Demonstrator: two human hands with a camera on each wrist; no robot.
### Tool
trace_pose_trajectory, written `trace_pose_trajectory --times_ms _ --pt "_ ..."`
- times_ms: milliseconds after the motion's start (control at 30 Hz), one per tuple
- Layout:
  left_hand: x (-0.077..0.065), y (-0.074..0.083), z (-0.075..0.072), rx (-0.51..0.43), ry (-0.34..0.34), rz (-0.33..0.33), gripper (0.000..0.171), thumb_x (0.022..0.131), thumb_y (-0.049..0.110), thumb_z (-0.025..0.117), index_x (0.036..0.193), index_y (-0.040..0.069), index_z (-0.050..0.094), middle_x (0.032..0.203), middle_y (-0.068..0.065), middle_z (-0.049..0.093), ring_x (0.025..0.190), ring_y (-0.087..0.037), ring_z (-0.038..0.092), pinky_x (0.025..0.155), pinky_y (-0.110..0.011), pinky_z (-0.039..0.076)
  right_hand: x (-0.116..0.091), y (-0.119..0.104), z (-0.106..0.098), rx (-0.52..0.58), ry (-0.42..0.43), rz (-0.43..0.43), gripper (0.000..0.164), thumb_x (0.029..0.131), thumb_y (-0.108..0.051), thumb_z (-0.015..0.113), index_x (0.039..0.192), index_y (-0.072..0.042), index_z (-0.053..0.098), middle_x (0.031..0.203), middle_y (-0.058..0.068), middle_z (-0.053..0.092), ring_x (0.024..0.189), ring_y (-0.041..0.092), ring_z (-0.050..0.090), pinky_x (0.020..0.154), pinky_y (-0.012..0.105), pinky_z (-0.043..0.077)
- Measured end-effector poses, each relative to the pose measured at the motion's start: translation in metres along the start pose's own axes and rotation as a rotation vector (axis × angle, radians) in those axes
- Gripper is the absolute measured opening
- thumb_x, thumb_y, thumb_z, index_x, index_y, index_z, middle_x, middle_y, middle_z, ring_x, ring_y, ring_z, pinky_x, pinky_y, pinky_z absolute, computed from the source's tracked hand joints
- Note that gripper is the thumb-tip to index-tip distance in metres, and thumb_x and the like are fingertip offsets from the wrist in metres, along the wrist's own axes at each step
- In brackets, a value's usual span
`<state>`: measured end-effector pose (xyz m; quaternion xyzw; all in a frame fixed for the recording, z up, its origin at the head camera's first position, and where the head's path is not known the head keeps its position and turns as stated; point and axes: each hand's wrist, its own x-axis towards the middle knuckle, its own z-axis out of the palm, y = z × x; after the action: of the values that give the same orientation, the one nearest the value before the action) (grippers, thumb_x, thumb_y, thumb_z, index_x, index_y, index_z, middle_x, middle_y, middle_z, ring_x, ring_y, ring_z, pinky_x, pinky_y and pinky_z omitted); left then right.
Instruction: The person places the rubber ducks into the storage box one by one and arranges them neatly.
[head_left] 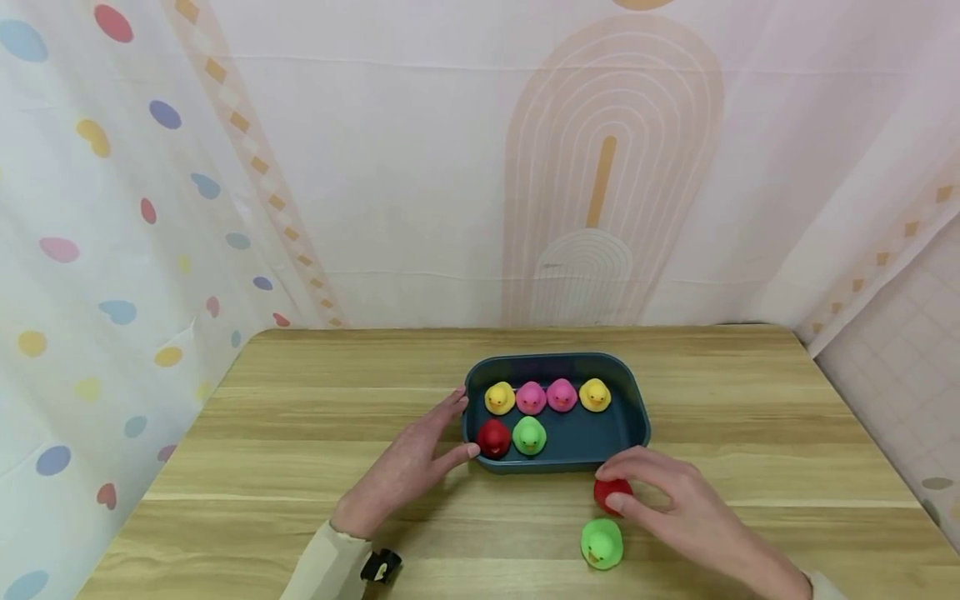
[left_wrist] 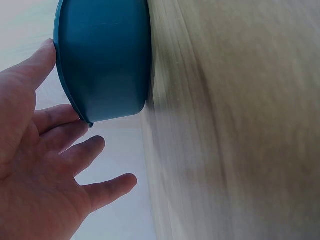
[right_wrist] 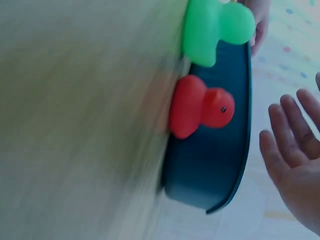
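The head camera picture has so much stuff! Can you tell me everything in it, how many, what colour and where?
Table: 1, light wood look, under everything
Tray: 1, dark teal, on the table
Yellow ducks: 2, yellow, ends of the tray's far row
Pink ducks: 2, bright pink, between the yellow ones
Red ducks: 2, red, one in the tray's near left corner, one on the table
Green ducks: 2, light green, one in the tray, one on the table
Curtain: white and pinkish, patterned, behind the table; pieces unclear
Band: 1, black, left wrist
Sleeves: 2, cream, both arms
Left hand: 1, bare, touching the tray's rim
Right hand: 1, bare, at the table's red duck
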<state>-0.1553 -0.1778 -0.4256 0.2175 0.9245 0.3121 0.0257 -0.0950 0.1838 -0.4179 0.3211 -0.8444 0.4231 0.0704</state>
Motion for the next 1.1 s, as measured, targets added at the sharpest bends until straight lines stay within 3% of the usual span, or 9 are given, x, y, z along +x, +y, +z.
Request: trace_pose_trajectory --times_ms 133,400,667,967,1100 --pt "0.0 -0.001 0.0 -0.001 0.002 0.001 0.07 0.101 0.039 0.068 0.156 0.003 0.043 0.168 -0.007 0.029 0.15 -0.033 0.037 0.118 -0.054 0.036 -0.005 0.006 -0.006 -0.014 -0.058 0.005 0.026 0.095 -0.015 0.077 0.12 -0.021 0.075 0.121 -0.01 0.071 0.11 0.01 0.066 0.091 0.028 0.057" --pt "0.001 -0.001 0.0 0.008 -0.003 -0.014 0.069 0.102 0.04 0.066 0.157 0.004 0.043 0.168 -0.007 0.029 0.15 -0.035 0.036 0.118 -0.055 0.036 -0.009 0.014 -0.015 0.0 -0.191 0.014 0.031 0.097 -0.022 0.076 0.128 -0.021 0.072 0.129 -0.001 0.071 0.117 0.013 0.066 0.09 0.031 0.059" --pt "0.001 -0.001 0.0 0.004 -0.005 -0.011 0.069 0.103 0.041 0.065 0.156 0.003 0.043 0.168 -0.008 0.03 0.149 -0.035 0.037 0.118 -0.056 0.036 -0.007 0.018 -0.021 -0.014 -0.323 0.093 0.034 0.1 -0.033 0.071 0.132 -0.021 0.071 0.136 0.0 0.067 0.121 0.017 0.064 0.094 0.03 0.057" --pt "0.002 0.001 -0.001 -0.001 -0.017 -0.026 0.07 0.101 0.039 0.068 0.157 0.004 0.043 0.168 -0.006 0.029 0.15 -0.032 0.036 0.119 -0.053 0.035 -0.009 0.025 -0.028 0.092 -0.378 0.108 0.031 0.101 -0.027 0.07 0.131 -0.018 0.072 0.128 0.002 0.071 0.11 0.012 0.065 0.086 0.03 0.06" --pt "0.002 0.001 -0.001 0.0 -0.019 -0.023 0.071 0.101 0.039 0.068 0.157 0.003 0.043 0.169 -0.006 0.028 0.151 -0.032 0.035 0.119 -0.052 0.035 -0.01 0.027 -0.03 0.138 -0.365 0.13 0.03 0.101 -0.024 0.07 0.13 -0.017 0.073 0.125 -0.001 0.071 0.11 0.01 0.065 0.089 0.03 0.058"
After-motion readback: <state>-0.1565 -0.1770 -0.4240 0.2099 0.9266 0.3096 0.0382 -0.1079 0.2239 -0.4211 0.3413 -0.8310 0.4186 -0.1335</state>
